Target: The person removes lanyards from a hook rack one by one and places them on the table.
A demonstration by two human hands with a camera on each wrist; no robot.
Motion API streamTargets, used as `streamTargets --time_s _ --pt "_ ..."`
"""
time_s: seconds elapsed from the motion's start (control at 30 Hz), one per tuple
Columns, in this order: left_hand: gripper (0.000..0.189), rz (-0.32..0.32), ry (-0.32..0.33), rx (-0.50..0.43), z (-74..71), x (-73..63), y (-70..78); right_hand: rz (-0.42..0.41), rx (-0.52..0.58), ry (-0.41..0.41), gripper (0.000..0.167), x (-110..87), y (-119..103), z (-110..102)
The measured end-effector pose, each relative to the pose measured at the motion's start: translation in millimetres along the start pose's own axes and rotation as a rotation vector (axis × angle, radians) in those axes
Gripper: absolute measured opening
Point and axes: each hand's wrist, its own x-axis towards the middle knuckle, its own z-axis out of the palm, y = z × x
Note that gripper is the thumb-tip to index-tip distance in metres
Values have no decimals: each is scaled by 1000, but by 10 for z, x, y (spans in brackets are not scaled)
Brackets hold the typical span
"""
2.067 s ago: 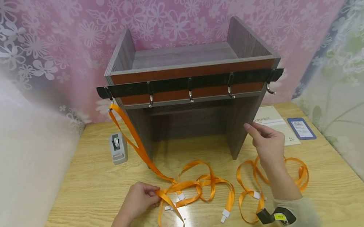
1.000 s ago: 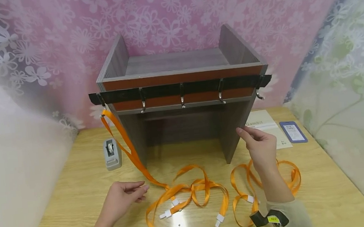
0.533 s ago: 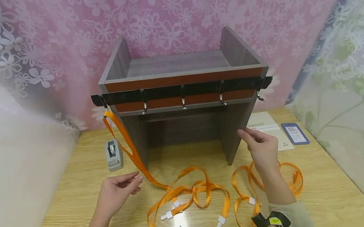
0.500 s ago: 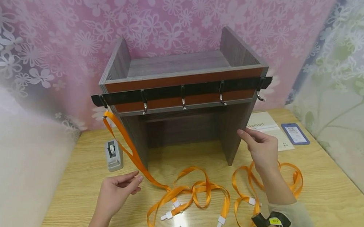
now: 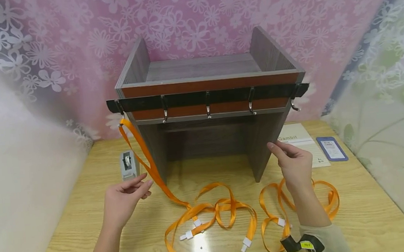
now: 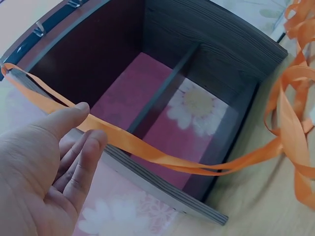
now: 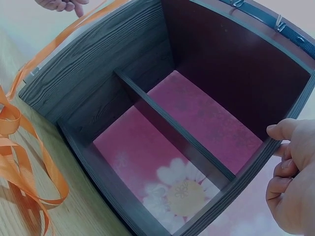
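In the head view, an orange lanyard (image 5: 161,182) hangs from the leftmost metal hook (image 5: 122,119) of a black rail (image 5: 185,99) on a grey wooden shelf unit (image 5: 153,147). My left hand (image 5: 119,203) is just left of the hanging lanyard, thumb and fingers loosely extended and holding nothing. Up close in the left wrist view, its fingertips overlap the strap (image 6: 128,141); whether they touch cannot be told. My right hand (image 5: 297,167) pinches the front edge of the shelf's right side panel, the thumb (image 7: 278,130) showing inside in the right wrist view.
More orange lanyards with white clips lie tangled on the wooden table (image 5: 71,244), in the middle (image 5: 252,226) and at the right (image 5: 332,198). A grey tape dispenser (image 5: 129,171) stands left. A notebook (image 5: 304,148) and blue card holder (image 5: 332,148) lie right.
My left hand has let go of a lanyard on the table and moved up and left toward the hanging one. My right hand keeps its hold on the shelf. The head view has shifted slightly.
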Motion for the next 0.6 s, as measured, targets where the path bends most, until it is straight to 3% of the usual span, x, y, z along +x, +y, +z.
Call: streamTargets --time_s 0.2,0.33,0.6 --pt "41 36 -54 2 8 90 75 -15 -7 9 10 -3 -26 2" --pt "42 38 -121 -56 -22 160 99 -13 -50 17 10 5 -60 -12" --pt "39 73 -278 -121 -53 283 -3 -22 -212 -28 13 42 -82 -59"
